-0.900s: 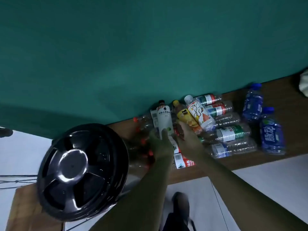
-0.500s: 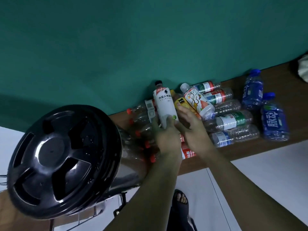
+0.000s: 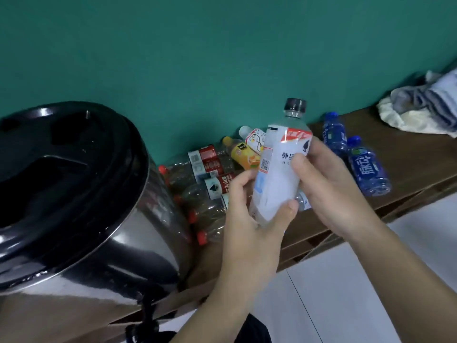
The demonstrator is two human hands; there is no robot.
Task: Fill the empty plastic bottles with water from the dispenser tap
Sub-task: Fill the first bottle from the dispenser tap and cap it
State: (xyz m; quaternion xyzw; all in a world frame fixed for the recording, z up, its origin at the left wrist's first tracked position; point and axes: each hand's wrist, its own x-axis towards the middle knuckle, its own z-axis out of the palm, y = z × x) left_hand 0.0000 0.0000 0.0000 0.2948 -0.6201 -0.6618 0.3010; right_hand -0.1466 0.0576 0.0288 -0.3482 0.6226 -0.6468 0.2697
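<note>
At the bottom of the frame, left of centre, the black tap [image 3: 146, 318] hung below the steel dispenser [image 3: 138, 243], whose black lid [image 3: 61, 174] filled the left side. Just right of it, in the lower centre, the left hand [image 3: 249, 219] gripped the foot of the white-labelled bottle [image 3: 279, 174], thumb and fingers curled round it; the right hand [image 3: 329, 186] wrapped its fingers round the middle of the same bottle from the right. Half a second earlier that bottle was only being drawn out of the pile against the wall; now it stood lifted clear of the shelf, nearly upright, tilted slightly right, in the centre of the frame, with its black cap [image 3: 295, 104] still on. My reading is that one bottle had been chosen and that uncapping came next, since nothing could be filled with the cap in place; the bottle was still well above and right of the tap. Behind the hands, the remaining bottles lay on the brown wooden shelf [image 3: 408, 157]: clear red-capped bottles [image 3: 205, 167] beside the dispenser, a yellow juice bottle [image 3: 241, 154] further back, and two blue bottles [image 3: 363, 167] at centre right. At the upper right edge lay a crumpled striped cloth [image 3: 425, 105], and the green wall [image 3: 222, 58] closed the upper frame.
</note>
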